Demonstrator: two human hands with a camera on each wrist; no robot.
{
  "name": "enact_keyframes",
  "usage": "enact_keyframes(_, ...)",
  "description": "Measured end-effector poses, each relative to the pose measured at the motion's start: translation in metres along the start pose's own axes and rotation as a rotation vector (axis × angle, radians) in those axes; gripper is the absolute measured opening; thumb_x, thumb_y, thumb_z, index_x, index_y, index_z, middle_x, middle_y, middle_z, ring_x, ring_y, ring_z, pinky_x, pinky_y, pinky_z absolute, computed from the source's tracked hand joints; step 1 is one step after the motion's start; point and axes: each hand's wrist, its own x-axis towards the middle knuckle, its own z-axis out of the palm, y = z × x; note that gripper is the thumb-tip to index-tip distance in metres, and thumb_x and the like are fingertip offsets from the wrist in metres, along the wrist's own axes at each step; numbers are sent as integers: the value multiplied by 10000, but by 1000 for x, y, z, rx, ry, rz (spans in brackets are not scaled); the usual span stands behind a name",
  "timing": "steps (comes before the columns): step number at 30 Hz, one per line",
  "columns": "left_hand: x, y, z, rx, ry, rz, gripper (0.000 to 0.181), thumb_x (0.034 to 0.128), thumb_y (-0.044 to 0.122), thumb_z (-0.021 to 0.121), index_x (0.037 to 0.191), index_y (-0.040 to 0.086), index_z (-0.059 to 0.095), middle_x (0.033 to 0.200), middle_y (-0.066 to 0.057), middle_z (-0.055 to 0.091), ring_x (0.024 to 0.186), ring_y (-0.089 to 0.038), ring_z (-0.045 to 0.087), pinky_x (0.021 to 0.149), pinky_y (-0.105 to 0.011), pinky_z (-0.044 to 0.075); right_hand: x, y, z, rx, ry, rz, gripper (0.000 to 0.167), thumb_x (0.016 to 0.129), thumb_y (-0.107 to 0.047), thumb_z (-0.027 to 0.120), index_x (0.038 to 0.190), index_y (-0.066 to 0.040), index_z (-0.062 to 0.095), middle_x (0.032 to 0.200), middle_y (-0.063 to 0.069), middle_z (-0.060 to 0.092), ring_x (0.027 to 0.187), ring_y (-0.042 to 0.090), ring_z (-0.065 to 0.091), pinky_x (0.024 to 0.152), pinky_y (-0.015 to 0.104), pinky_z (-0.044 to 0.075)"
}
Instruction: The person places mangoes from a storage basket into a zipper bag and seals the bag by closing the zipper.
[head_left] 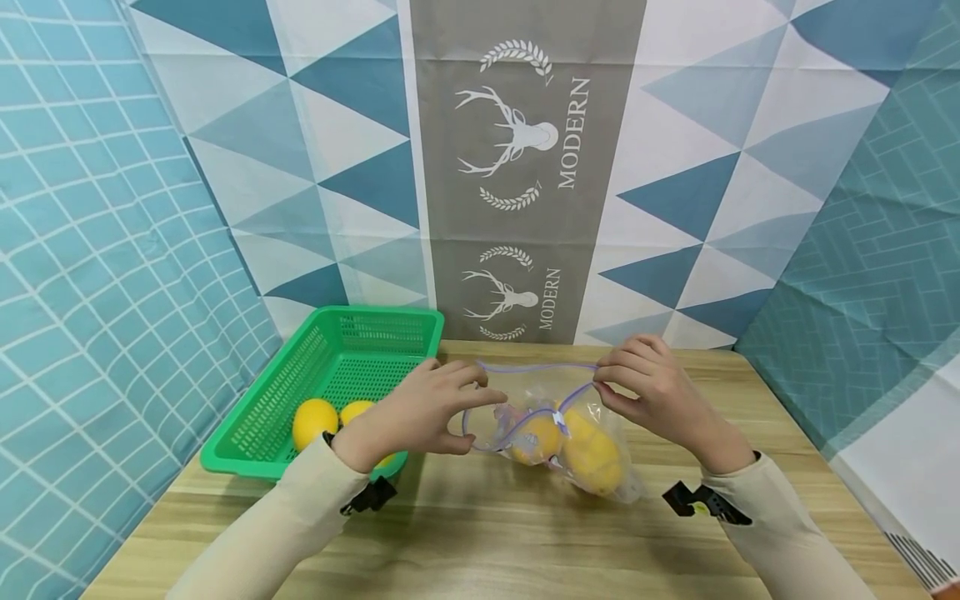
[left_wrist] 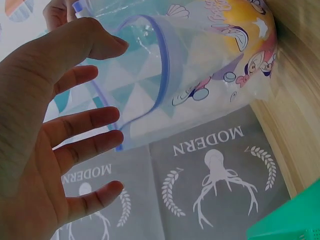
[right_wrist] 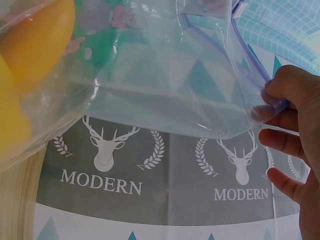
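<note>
Left hand (head_left: 427, 414) and right hand (head_left: 660, 392) reach in from cream sleeves (head_left: 787, 533), a black device (head_left: 678, 498) at each wrist. The left, at 7 o'clock from the centre of the head view, is spread wide, its thumb apart from the fingers, beside the bag's mouth; whether its fingertips touch the rim cannot be told. The right, at 4 o'clock, pinches a corner of that mouth between thumb and index finger. Between them, at 5 o'clock, the clear zip bag (head_left: 553, 437) gapes over the wooden table (head_left: 480, 533), with a white slider (head_left: 558, 419) on its purple rim. Inside are a round yellow fruit near the bag's middle and a longer yellow fruit (head_left: 592, 454) toward its 4 o'clock. At 8 o'clock, a green basket (head_left: 367, 375) holds more yellow fruits (head_left: 315, 422) toward its 6 o'clock side, partly hidden by the left wrist. Farthest, at 12 o'clock, hangs a gray panel (head_left: 442, 225) with white deer heads and the word MODERN.
</note>
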Motion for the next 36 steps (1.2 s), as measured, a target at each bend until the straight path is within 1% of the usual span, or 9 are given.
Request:
enact_keyframes(6, -11, -4, -3, -4, 2, -39, 571, 731, 359, 825, 1270, 255, 667, 1149, -3, 617, 1010, -176, 566, 632, -290, 332, 0, -1, -1, -5, -16, 11, 355, 1030, -265, 495, 827, -70, 712, 834, 45, 696, 801, 252, 608, 826, 440, 396)
enact_keyframes(11, -23, -9, -5, 4, -26, -103, 584, 748, 371, 808, 1300, 251, 661, 1157, -5, 625, 1014, -188, 567, 671, -321, 382, 1, -1, -1, -1, -9, 7, 346, 1031, -256, 501, 831, -69, 712, 834, 45, 695, 798, 250, 606, 822, 440, 393)
enact_keyframes(16, -35, -14, -7, 6, -49, -163, 613, 749, 379, 817, 1320, 241, 642, 1178, -25, 621, 1072, -223, 565, 728, -378, 441, 1, -2, -1, 3, 1, -1, 332, 1030, -242, 508, 832, -70, 712, 835, 44, 695, 796, 245, 606, 821, 433, 388)
enact_keyframes(18, -40, -16, -6, 14, -52, -183, 618, 749, 371, 816, 1325, 242, 633, 1187, -23, 615, 1080, -227, 563, 720, -374, 443, 1, -2, -1, 3, 1, -1, 329, 1029, -241, 510, 832, -72, 712, 836, 43, 695, 797, 244, 607, 821, 432, 389)
enact_keyframes(22, -50, -20, -3, 24, -54, -212, 644, 736, 370, 831, 1332, 238, 625, 1193, -23, 604, 1046, -230, 569, 684, -346, 429, 1, -2, -1, 2, 2, -1, 328, 1029, -238, 511, 830, -73, 712, 836, 42, 697, 795, 244, 607, 820, 435, 391)
enact_keyframes(28, -65, -26, 4, 40, -71, -258, 663, 730, 389, 849, 1330, 218, 625, 1204, -45, 611, 1080, -259, 581, 743, -409, 470, 0, -2, -1, 5, 5, -2, 332, 1027, -237, 514, 824, -69, 715, 832, 39, 696, 789, 241, 608, 816, 430, 389)
enact_keyframes(33, -75, -29, 7, 35, -53, -285, 642, 731, 368, 829, 1320, 200, 637, 1190, -42, 616, 1064, -258, 570, 727, -400, 439, 0, -3, -1, 2, 3, 1, 331, 1028, -235, 512, 824, -72, 716, 829, 37, 695, 787, 240, 608, 815, 429, 389)
enact_keyframes(36, -81, -32, 8, 26, -56, -304, 650, 730, 340, 815, 1335, 195, 628, 1198, -55, 613, 1071, -274, 564, 744, -420, 443, 0, -3, -1, 2, 3, 3, 335, 1028, -235, 510, 822, -70, 715, 829, 37, 695, 789, 242, 608, 816, 432, 388)
